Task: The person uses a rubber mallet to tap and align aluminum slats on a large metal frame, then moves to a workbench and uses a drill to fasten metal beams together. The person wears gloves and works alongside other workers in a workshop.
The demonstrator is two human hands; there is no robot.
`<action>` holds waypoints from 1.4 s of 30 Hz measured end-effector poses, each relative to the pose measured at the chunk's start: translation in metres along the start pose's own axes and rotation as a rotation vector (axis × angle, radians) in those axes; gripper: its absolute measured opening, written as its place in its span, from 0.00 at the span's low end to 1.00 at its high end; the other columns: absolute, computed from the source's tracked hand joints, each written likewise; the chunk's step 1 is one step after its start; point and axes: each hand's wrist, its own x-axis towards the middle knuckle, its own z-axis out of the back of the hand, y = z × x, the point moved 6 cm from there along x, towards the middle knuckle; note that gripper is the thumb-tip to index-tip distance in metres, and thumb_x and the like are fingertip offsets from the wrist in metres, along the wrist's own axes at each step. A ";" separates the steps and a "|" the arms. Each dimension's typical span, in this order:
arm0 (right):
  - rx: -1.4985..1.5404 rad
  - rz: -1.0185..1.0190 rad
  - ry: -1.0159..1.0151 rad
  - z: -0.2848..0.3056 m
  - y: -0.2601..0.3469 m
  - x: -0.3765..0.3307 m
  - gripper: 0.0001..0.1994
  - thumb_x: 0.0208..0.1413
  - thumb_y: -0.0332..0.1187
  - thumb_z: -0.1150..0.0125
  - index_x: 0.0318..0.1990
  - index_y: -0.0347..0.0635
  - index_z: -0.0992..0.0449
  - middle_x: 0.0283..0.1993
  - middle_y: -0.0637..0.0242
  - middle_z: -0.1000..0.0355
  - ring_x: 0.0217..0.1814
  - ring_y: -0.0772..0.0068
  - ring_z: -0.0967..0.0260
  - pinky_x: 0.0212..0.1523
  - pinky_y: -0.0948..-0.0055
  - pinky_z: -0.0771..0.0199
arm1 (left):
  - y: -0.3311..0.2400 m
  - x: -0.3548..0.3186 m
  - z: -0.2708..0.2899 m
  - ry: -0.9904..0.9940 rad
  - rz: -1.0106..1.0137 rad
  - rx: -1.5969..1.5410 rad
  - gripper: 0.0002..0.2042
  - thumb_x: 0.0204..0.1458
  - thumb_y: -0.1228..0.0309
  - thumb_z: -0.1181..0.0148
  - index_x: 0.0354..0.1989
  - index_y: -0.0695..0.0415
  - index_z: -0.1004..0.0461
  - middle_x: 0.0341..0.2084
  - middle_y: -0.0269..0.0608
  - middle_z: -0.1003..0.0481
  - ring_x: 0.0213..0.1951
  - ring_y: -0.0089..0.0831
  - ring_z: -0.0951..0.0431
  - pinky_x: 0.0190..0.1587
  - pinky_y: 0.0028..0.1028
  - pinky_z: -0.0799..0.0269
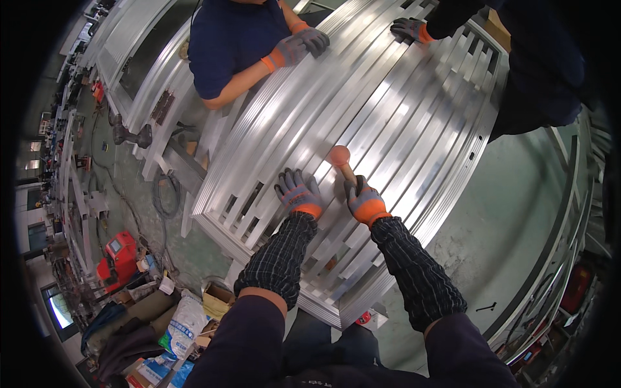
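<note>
The right hand [364, 202] grips the mallet [341, 157] over the aluminium slat frame [388, 123]; the left hand [297, 193] lies flat, fingers spread — best kept clear, with square, light taps.

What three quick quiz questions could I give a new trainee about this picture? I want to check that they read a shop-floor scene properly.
1. True or false: the right hand grips a mallet with an orange-red head.
2. What does the left hand rest on: A) the slatted aluminium frame, B) the red machine on the floor, C) a cardboard box?
3. How many other gloved hands press on the frame's far edge?

Key:
1. True.
2. A, flat on the slats.
3. Two: one glove, another glove.
</note>
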 end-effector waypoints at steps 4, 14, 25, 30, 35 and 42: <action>0.014 0.066 -0.072 -0.002 -0.010 0.003 0.22 0.66 0.49 0.51 0.58 0.44 0.32 0.43 0.42 0.21 0.47 0.35 0.23 0.51 0.45 0.25 | -0.006 0.005 -0.001 -0.006 -0.010 0.009 0.29 0.64 0.51 0.50 0.68 0.58 0.34 0.71 0.54 0.39 0.74 0.50 0.46 0.74 0.55 0.54; -0.045 0.004 0.059 0.008 0.008 0.007 0.23 0.67 0.52 0.52 0.56 0.43 0.31 0.45 0.42 0.21 0.50 0.36 0.23 0.53 0.47 0.25 | 0.003 0.003 0.001 -0.098 -0.012 -0.002 0.28 0.58 0.56 0.42 0.66 0.51 0.33 0.67 0.49 0.35 0.71 0.50 0.41 0.72 0.53 0.50; -0.056 0.002 0.033 0.005 0.002 0.008 0.26 0.65 0.52 0.50 0.61 0.42 0.32 0.46 0.46 0.20 0.52 0.40 0.23 0.54 0.48 0.25 | -0.005 -0.002 -0.003 -0.084 -0.047 0.055 0.27 0.64 0.52 0.51 0.66 0.56 0.31 0.69 0.52 0.37 0.71 0.52 0.41 0.73 0.52 0.51; 0.120 0.032 -0.058 -0.003 -0.013 -0.004 0.23 0.67 0.50 0.51 0.60 0.44 0.32 0.43 0.45 0.20 0.47 0.37 0.23 0.49 0.46 0.25 | -0.006 0.000 -0.006 -0.042 -0.032 0.047 0.29 0.63 0.51 0.50 0.69 0.54 0.34 0.71 0.50 0.38 0.72 0.50 0.44 0.73 0.52 0.52; 0.328 -0.001 -0.096 -0.016 -0.020 -0.057 0.25 0.67 0.55 0.49 0.58 0.45 0.31 0.39 0.42 0.22 0.44 0.34 0.24 0.46 0.45 0.27 | -0.005 -0.001 -0.001 -0.011 -0.019 0.059 0.29 0.64 0.52 0.51 0.68 0.56 0.34 0.71 0.51 0.39 0.73 0.50 0.44 0.74 0.51 0.52; 0.309 -0.047 -0.139 -0.056 -0.056 -0.086 0.23 0.66 0.50 0.47 0.59 0.45 0.32 0.41 0.40 0.22 0.46 0.32 0.25 0.47 0.43 0.26 | -0.009 -0.001 -0.002 0.032 -0.033 0.065 0.31 0.64 0.53 0.51 0.71 0.58 0.38 0.71 0.53 0.42 0.74 0.50 0.47 0.75 0.50 0.54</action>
